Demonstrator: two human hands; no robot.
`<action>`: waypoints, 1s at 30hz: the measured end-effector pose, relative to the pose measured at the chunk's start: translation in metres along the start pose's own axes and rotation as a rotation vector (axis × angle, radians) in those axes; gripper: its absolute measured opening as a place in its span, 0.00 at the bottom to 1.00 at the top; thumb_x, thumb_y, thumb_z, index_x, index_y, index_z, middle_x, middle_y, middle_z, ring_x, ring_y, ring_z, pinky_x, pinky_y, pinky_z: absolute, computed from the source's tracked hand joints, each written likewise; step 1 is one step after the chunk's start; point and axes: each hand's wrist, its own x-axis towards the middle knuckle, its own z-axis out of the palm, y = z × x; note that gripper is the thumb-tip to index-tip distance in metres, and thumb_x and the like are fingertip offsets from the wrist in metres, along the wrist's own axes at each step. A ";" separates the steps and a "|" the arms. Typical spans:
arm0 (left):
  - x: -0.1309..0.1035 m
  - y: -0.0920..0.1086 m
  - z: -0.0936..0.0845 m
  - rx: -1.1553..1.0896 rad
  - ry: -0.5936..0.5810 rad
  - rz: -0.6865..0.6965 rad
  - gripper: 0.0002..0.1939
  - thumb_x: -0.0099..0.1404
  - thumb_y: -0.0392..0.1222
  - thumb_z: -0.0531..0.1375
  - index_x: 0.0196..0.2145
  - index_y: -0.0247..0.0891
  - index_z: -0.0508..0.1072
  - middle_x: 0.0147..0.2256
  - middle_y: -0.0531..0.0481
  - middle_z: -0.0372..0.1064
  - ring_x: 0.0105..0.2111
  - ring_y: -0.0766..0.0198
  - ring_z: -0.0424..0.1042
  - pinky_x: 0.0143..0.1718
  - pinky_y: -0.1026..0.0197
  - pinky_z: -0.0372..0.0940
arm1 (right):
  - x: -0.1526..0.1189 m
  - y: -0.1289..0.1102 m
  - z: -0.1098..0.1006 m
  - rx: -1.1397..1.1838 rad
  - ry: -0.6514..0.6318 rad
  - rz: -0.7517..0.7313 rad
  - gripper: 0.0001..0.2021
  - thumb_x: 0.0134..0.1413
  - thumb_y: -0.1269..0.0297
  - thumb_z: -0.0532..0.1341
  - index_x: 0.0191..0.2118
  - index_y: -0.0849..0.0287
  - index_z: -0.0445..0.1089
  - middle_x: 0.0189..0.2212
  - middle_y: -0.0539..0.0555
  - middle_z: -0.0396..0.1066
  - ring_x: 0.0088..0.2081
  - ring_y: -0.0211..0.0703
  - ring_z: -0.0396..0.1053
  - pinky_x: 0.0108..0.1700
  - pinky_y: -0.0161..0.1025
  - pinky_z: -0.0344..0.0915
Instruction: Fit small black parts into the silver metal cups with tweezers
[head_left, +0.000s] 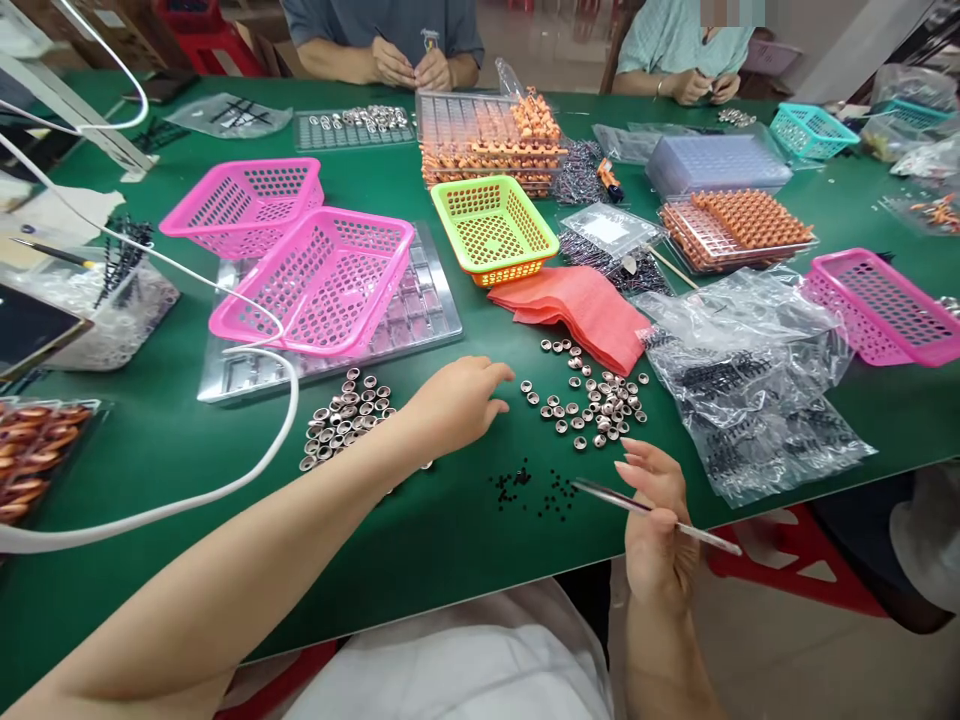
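Bright, soft light glints off clear bags [757, 392], with outer edges stretched.

Left hand [459, 408] stretched forward, loosely curved, right hand [660, 520] pinching

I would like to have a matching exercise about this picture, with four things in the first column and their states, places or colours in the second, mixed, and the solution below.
Column 1
1. left hand
2. right hand
3. small black pieces
4. folded cloth

Column 2
A. coral-red, beside the yellow-green basket
B. stretched out, with no tool visible in it
C. scattered on the green table
D. holding a slender tool

Right pairs: 1-B, 2-D, 3-C, 4-A
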 end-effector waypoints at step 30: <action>-0.090 0.012 0.044 -0.318 0.281 0.164 0.07 0.69 0.36 0.57 0.42 0.37 0.74 0.35 0.50 0.78 0.33 0.63 0.78 0.36 0.63 0.71 | -0.006 0.001 0.004 0.345 -0.123 0.419 0.06 0.59 0.70 0.66 0.41 0.53 0.76 0.40 0.51 0.74 0.34 0.42 0.80 0.40 0.41 0.81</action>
